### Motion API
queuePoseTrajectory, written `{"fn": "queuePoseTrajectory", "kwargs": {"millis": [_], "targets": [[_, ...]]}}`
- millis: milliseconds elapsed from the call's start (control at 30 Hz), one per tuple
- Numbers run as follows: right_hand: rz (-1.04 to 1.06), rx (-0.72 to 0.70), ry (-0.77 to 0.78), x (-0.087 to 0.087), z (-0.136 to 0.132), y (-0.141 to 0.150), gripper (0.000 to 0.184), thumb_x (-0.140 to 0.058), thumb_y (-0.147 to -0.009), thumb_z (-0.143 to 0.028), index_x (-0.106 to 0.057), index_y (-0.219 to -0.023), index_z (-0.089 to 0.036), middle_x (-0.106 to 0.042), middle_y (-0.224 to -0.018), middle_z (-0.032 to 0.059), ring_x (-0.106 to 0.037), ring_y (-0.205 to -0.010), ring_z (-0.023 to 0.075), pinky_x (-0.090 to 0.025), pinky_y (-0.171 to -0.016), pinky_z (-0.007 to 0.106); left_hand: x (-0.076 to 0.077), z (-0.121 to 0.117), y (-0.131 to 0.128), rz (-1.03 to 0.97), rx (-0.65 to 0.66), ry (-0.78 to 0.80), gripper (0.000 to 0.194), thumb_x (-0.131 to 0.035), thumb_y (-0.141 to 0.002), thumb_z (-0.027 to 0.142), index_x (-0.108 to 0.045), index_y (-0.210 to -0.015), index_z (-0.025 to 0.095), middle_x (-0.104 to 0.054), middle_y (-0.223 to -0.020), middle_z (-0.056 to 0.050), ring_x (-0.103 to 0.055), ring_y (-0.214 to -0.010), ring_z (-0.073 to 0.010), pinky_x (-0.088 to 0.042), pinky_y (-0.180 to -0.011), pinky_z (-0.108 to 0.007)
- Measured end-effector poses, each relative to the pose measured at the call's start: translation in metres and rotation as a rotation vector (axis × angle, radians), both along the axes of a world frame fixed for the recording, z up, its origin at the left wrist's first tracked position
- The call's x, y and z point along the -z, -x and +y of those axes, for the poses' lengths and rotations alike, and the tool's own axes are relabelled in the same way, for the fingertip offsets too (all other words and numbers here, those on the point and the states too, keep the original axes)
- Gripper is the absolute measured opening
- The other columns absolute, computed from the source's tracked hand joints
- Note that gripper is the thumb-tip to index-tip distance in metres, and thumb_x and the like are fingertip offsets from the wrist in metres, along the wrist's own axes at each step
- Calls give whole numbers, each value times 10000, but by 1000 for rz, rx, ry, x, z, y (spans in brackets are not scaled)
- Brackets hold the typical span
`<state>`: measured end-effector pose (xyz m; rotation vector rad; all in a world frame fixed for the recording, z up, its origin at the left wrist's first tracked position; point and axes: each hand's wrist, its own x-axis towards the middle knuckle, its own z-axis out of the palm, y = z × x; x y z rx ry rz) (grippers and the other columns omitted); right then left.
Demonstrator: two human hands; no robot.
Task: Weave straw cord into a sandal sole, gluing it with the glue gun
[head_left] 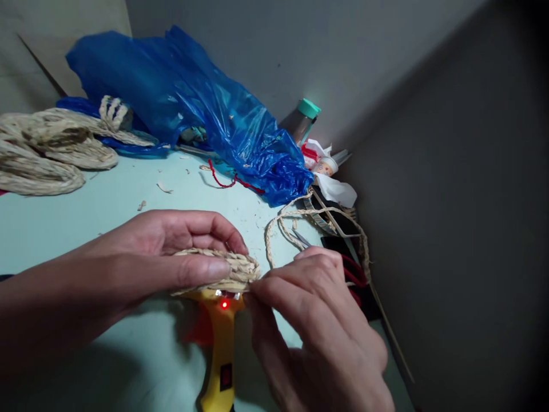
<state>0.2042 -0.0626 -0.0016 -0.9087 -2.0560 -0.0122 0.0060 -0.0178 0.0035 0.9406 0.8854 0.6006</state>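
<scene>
My left hand (150, 252) is closed around a small coiled piece of braided straw (242, 269), thumb on the near side and fingers behind it. At the right end of that piece, my right hand (319, 317) pinches its lower edge between thumb and forefinger. A loose straw braid (268, 240) loops over the table behind my right hand; where it joins the coil is hidden. Directly below the coil lies a yellow glue gun (221, 343) with a red light lit and a dark switch on its handle. Its nozzle is out of sight.
Thick straw bundles (38, 151) lie at the left. Behind stands a large blue plastic bag (180, 91), with a red cord (221, 182) by it. Scissors with red handles (355, 270) lie beyond my right hand. A green-lidded bottle (302, 120) stands near the grey wall (450, 229).
</scene>
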Motion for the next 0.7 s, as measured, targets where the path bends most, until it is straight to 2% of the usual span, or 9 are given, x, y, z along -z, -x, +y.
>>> {"fn": "queuePoseTrajectory", "kwargs": {"millis": [133, 233, 333, 500, 600, 700], "targets": [[78, -78, 95, 2, 1, 0, 183, -624, -834, 27, -668, -966, -91, -688, -806, 49, -596, -706, 152, -467, -705, 375, -5, -1, -2, 27, -6, 25, 19, -728, -821, 253, -741, -835, 252, -741, -740, 51, -667, -713, -119, -519, -636, -153], [132, -57, 69, 8, 3, 2, 213, -636, -811, 39, -622, -960, -111, -680, -795, 39, -588, -696, 153, -470, -704, 375, -5, -1, -3, 87, -13, -63, 18, -721, -823, 268, -734, -816, 257, -761, -762, 39, -684, -751, -136, -527, -671, -171], [129, -39, 31, 13, 4, 2, 241, -614, -824, 17, -579, -1010, -133, -659, -786, 37, -590, -680, 165, -469, -690, 379, -7, -3, -5, 157, -39, -146, 78, -699, -831, 208, -722, -784, 266, -756, -757, 55, -680, -761, -124, -514, -683, -155], [53, -57, -12, 14, 4, 1, 161, -552, -869, -22, -611, -980, -122, -629, -748, 42, -578, -649, 161, -441, -703, 401, -12, -4, -7, 176, -40, -139, 171, -674, -834, 140, -705, -745, 283, -700, -710, 103, -646, -723, -77, -479, -652, -96], [-29, 40, -31, 11, 3, 2, 174, -533, -874, -32, -657, -874, -154, -631, -719, 25, -536, -646, 143, -428, -740, 397, -13, -5, -8, 154, -39, -85, 165, -664, -843, 155, -701, -751, 288, -687, -699, 100, -624, -715, -76, -474, -638, -94], [-115, 155, -107, 10, 1, 4, 250, -562, -865, -8, -629, -696, -180, -618, -649, -17, -486, -613, 110, -435, -793, 359, -12, -6, -7, 152, -43, -72, 159, -667, -846, 169, -705, -764, 301, -691, -708, 103, -616, -724, -77, -475, -646, -96]]}}
